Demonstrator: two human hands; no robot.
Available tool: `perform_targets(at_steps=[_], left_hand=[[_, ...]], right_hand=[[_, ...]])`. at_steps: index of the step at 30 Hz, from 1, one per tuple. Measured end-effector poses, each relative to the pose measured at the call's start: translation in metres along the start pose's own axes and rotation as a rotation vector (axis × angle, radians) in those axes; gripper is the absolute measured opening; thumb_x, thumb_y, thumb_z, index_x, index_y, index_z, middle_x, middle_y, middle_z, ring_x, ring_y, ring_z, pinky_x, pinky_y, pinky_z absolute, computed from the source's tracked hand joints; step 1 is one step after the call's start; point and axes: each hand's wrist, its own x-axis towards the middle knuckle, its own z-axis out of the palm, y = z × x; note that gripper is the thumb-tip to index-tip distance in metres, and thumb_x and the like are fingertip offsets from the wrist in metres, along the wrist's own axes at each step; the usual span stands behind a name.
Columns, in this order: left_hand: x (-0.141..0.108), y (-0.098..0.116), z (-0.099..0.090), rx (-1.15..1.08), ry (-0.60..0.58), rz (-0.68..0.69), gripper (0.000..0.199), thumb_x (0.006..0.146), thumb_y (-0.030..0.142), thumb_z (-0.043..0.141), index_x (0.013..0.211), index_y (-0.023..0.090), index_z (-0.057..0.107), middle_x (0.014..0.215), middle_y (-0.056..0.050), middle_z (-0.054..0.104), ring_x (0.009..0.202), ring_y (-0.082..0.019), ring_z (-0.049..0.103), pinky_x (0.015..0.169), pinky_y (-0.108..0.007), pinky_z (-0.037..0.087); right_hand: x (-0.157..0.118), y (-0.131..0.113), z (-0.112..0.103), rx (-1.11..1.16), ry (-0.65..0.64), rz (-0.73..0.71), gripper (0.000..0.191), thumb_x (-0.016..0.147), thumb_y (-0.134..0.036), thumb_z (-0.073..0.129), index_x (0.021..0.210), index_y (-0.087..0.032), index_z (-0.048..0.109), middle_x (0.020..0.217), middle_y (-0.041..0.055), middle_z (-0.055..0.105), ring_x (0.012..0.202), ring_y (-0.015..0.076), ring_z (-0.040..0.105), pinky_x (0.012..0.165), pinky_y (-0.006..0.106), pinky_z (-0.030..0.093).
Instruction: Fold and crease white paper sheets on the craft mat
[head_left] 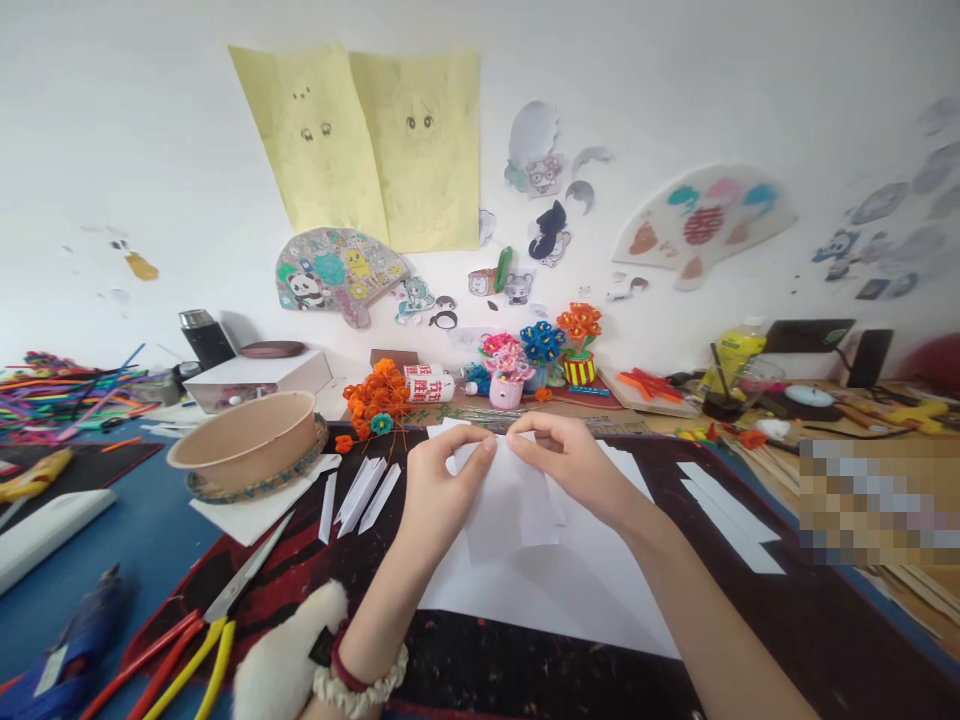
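Both of my hands pinch the top edge of a small white sheet of paper (502, 510), close together at its middle. My left hand (450, 465) grips it between thumb and fingers, and my right hand (559, 455) does the same just beside. The small sheet hangs over a larger white sheet (592, 600) lying on the dark mat. Left of my left hand lie several narrow folded paper strips (360, 497). Further right on the mat are flat white paper strips (731, 520).
At left are scissors (225, 600) with red and yellow handles, a beige bowl (244, 440) and a blue glue gun (75, 640). Orange craft flowers (379, 395) and small flower pots (506, 385) stand at the back. A yellow bottle (735, 360) is at back right.
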Motion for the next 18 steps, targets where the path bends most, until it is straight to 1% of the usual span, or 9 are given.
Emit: perform_targets(at_steps=[2,4,5,8,10,11,14,18], left_hand=[[0.000,0.000,0.001,-0.006,0.006,-0.017,0.019,0.082,0.035,0.061,0.079,0.018,0.070,0.083,-0.004,0.071,0.078,-0.018,0.062,0.071,-0.025,0.045],[-0.001,0.001,0.003,-0.041,0.024,-0.040,0.017,0.080,0.035,0.064,0.078,0.018,0.069,0.082,-0.003,0.069,0.078,-0.017,0.061,0.069,-0.024,0.044],[-0.001,0.002,0.004,-0.085,0.037,-0.069,0.018,0.078,0.036,0.066,0.078,0.018,0.067,0.080,-0.003,0.068,0.075,-0.016,0.060,0.066,-0.023,0.044],[-0.003,0.004,0.006,-0.309,0.058,-0.229,0.025,0.072,0.039,0.072,0.078,0.018,0.061,0.069,0.000,0.062,0.059,-0.012,0.055,0.053,-0.021,0.040],[-0.003,0.006,0.007,-0.427,0.045,-0.329,0.030,0.069,0.041,0.074,0.079,0.016,0.060,0.066,0.000,0.060,0.055,-0.011,0.053,0.050,-0.020,0.038],[-0.003,0.007,0.008,-0.453,0.037,-0.356,0.032,0.069,0.042,0.075,0.078,0.015,0.061,0.066,-0.001,0.060,0.055,-0.011,0.053,0.050,-0.020,0.039],[-0.003,0.007,0.011,-0.474,0.043,-0.369,0.032,0.068,0.042,0.075,0.074,0.011,0.065,0.066,-0.002,0.061,0.056,-0.010,0.052,0.050,-0.019,0.038],[-0.004,0.006,0.015,-0.534,0.095,-0.372,0.031,0.067,0.039,0.076,0.071,0.011,0.066,0.063,-0.001,0.059,0.054,-0.009,0.050,0.049,-0.018,0.037]], right_hand=[[0.001,0.002,0.000,0.004,-0.016,0.002,0.024,0.085,-0.040,0.058,0.082,-0.017,0.065,0.060,-0.0052,0.033,0.055,0.0102,0.027,0.049,0.024,0.020],[0.001,0.003,0.001,0.023,-0.027,-0.004,0.025,0.085,-0.041,0.057,0.081,-0.017,0.066,0.060,-0.0047,0.036,0.054,0.0100,0.027,0.049,0.025,0.020],[0.001,0.003,0.001,0.036,-0.026,-0.007,0.026,0.085,-0.041,0.057,0.081,-0.017,0.066,0.061,-0.0041,0.039,0.055,0.0100,0.029,0.049,0.024,0.021],[0.001,0.003,0.002,0.065,0.004,-0.006,0.027,0.084,-0.042,0.059,0.077,-0.017,0.065,0.062,-0.0030,0.044,0.055,0.0100,0.033,0.049,0.024,0.024],[0.001,0.002,0.002,0.096,0.023,0.005,0.028,0.082,-0.044,0.062,0.074,-0.017,0.066,0.062,-0.0024,0.047,0.055,0.0103,0.036,0.049,0.024,0.026],[0.001,0.001,0.002,0.122,0.030,0.014,0.029,0.080,-0.045,0.064,0.073,-0.017,0.066,0.063,-0.0018,0.049,0.055,0.0107,0.038,0.049,0.024,0.028],[0.000,-0.001,0.004,0.240,0.050,0.053,0.030,0.075,-0.047,0.069,0.075,-0.017,0.069,0.067,0.0005,0.057,0.059,0.0131,0.048,0.052,0.024,0.036],[0.001,0.000,0.011,0.425,0.085,0.115,0.032,0.070,-0.047,0.074,0.078,-0.016,0.070,0.069,0.0023,0.063,0.063,0.0164,0.056,0.056,0.026,0.043]])
